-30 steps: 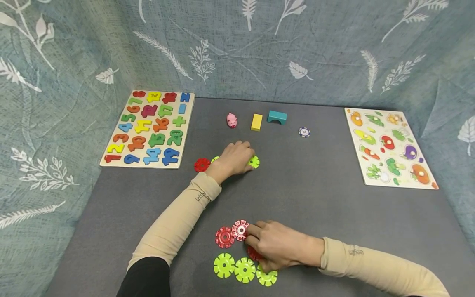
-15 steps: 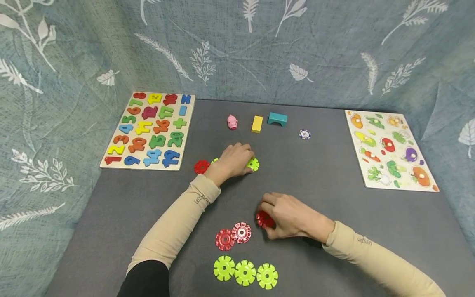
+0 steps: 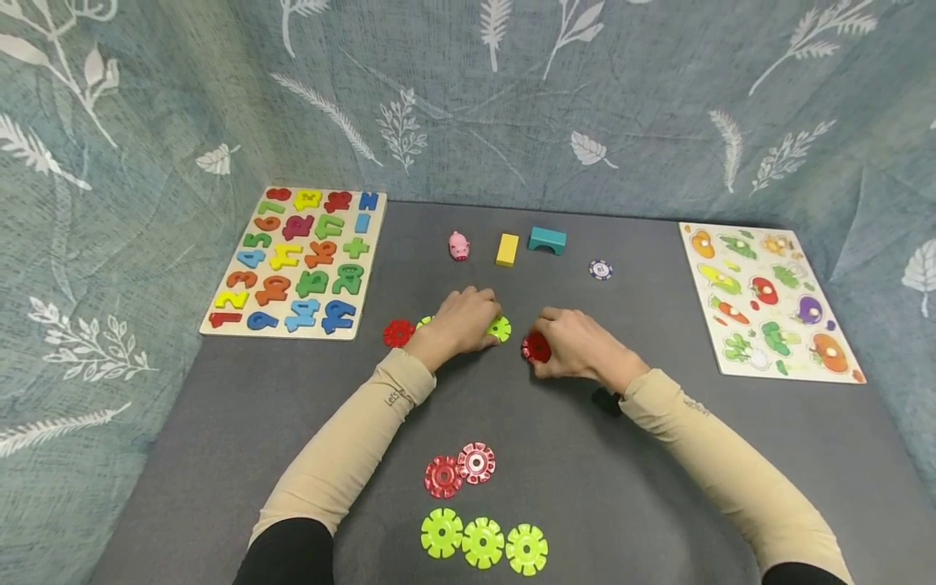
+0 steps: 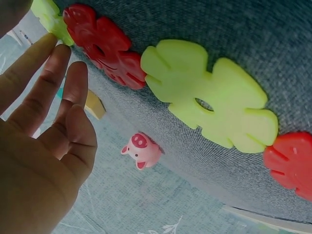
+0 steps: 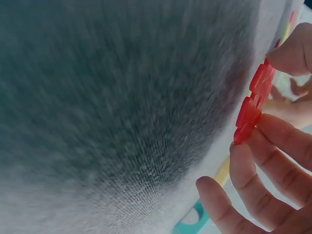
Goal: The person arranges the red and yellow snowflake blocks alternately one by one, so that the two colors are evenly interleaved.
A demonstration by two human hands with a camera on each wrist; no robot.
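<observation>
Four-part detail shows in the left wrist view: a red snowflake disc (image 4: 292,163), a yellow-green one (image 4: 229,100), another red one (image 4: 100,41) and a yellow-green end disc (image 4: 54,20) lie in a touching row. My left hand (image 3: 462,318) covers the middle of this row in the head view. Its thumb and index finger sit at opposite edges of the end disc (image 3: 500,328); the other fingers hang free. Just right of the row, my right hand (image 3: 578,345) pinches a loose red snowflake disc (image 5: 256,100) by its edges, tilted, between thumb and fingers.
Nearer me lie two red discs (image 3: 444,477) and several yellow-green discs (image 3: 483,543). Behind the hands stand a pink pig (image 3: 459,246), a yellow block (image 3: 507,249), a teal arch (image 3: 547,240) and a poker chip (image 3: 600,270). A number board (image 3: 292,262) and vegetable board (image 3: 771,302) flank them.
My right hand has lifted a red disc from the near group and carried it away from me to beside the row's right end. The left hand stays in place.
</observation>
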